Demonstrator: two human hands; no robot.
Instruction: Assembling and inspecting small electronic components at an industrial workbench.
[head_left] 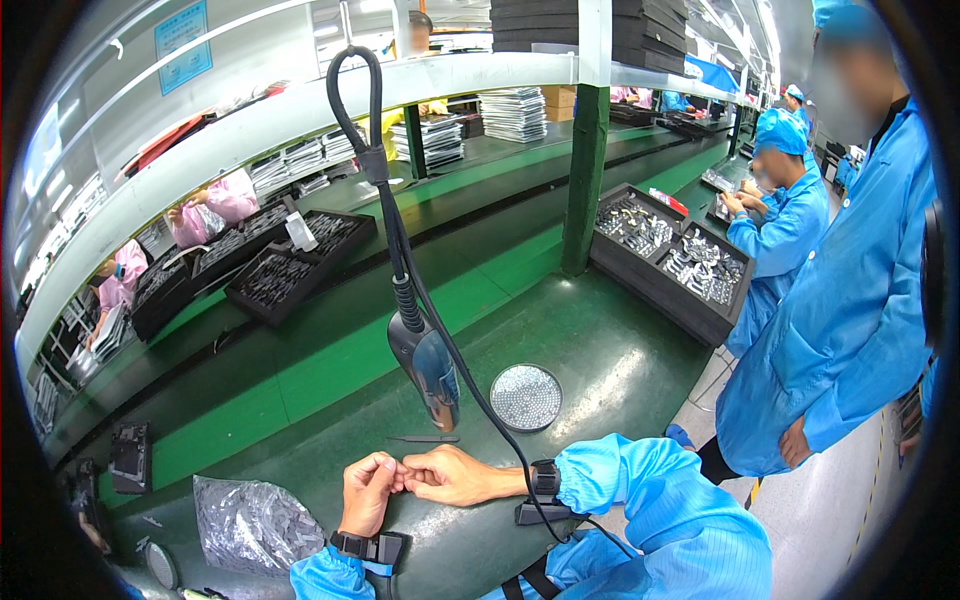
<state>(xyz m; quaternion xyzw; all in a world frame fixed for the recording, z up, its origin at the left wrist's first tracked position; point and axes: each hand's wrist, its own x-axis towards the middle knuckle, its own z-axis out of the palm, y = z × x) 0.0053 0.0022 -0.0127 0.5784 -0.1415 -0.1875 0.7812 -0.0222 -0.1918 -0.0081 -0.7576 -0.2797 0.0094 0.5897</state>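
My left hand [368, 490] and my right hand [447, 474] meet over the near part of the green bench [480, 510]. Thumb and fingers of both are pinched together, tip to tip. Whatever lies between the fingertips is too small or too hidden to make out. Just beyond them, dark tweezers [423, 439] lie flat on the bench. A dark electric screwdriver [424, 365] hangs by its looped cable above the tweezers. Farther right sits a round dish [526, 398] filled with small silvery pieces. Beside my left wrist lies a clear plastic bag [252, 525] of small grey parts.
A black foam tray [655, 262] of metal parts stands at the right back, against a green post [586, 180]. Other dark trays [300, 265] rest across the conveyor. A person in a blue coat [830, 330] stands close on my right; another sits farther off.
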